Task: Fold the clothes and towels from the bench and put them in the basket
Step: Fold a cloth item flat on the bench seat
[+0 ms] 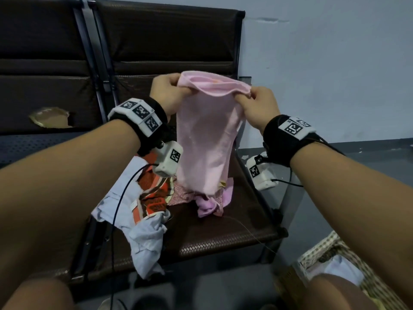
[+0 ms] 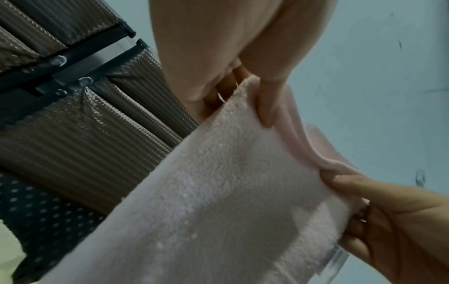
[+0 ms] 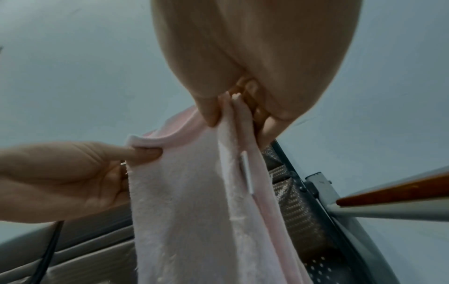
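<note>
pink towel (image 1: 206, 139) hanging above the bench (image 1: 223, 231) | left hand (image 1: 166, 95) and right hand (image 1: 257, 104) are pinching its top corners | looking soft, light, limp; corners seem best

We see the basket (image 1: 348, 262) cut off by the frame's edge, beside the bench (image 1: 223, 238), its contents partly hidden.

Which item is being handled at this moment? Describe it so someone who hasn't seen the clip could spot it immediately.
Start at the brown woven bench against the pale wall. Above its seat, the left hand and right hand each pinch a top corner of a pale pink towel, which hangs straight down. Unlike the crumpled orange-patterned, light blue and lilac pieces below, it is plain, fluffy and held up.
</note>
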The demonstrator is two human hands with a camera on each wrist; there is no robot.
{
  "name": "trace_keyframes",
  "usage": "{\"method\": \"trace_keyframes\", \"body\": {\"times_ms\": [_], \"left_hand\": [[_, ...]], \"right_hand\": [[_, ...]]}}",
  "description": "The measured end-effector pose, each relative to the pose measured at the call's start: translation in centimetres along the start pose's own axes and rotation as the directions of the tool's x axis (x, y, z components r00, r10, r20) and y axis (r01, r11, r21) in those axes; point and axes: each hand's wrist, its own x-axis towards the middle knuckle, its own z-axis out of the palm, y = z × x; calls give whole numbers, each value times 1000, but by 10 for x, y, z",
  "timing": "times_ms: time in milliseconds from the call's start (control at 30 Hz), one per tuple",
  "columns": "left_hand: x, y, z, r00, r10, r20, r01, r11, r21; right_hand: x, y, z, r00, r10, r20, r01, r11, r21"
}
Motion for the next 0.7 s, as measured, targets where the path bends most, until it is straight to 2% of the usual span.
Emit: {"method": "trace_keyframes", "body": {"times_ms": [67, 133, 233, 300, 367, 400, 467, 533, 600, 633, 700], "left_hand": [[0, 1, -5, 999, 33, 1, -33, 999, -38], [-10, -9, -13, 1000, 15, 11, -14, 999, -41], [-46, -39, -19, 987, -90, 135, 82, 995, 63], [-79, -65, -20, 953, -195, 231, 156, 972, 178], [-113, -90, -20, 887, -311, 341, 212, 930, 299], [-127, -101, -20, 832, -375, 408, 228, 903, 365], [-151, -120, -22, 699, -494, 517, 252, 847, 468], [-164, -135, -22, 585, -593, 552, 295, 790, 537], [-168, -143, -19, 506, -682, 527, 354, 722, 594], [-167, -147, -18, 490, -709, 507, 373, 696, 613], [-159, -152, -17, 501, -730, 464, 395, 670, 629]], "right_hand": [[-3, -5, 0, 999, -41, 3, 41, 996, 82], [-12, -3, 0, 998, -53, 42, 48, 993, 105], [-36, 14, 6, 984, 17, 177, -24, 999, 36], [-58, 31, 13, 944, 98, 314, -85, 995, -54], [-83, 51, 20, 855, 198, 479, -125, 976, -180], [-97, 61, 24, 790, 265, 553, -156, 959, -236], [-124, 79, 29, 625, 411, 663, -304, 911, -278], [-145, 93, 34, 473, 507, 720, -440, 844, -305], [-155, 103, 37, 404, 562, 721, -457, 808, -373], [-156, 106, 39, 391, 577, 718, -461, 797, -390], [-150, 111, 42, 403, 597, 694, -481, 783, -394]]}}
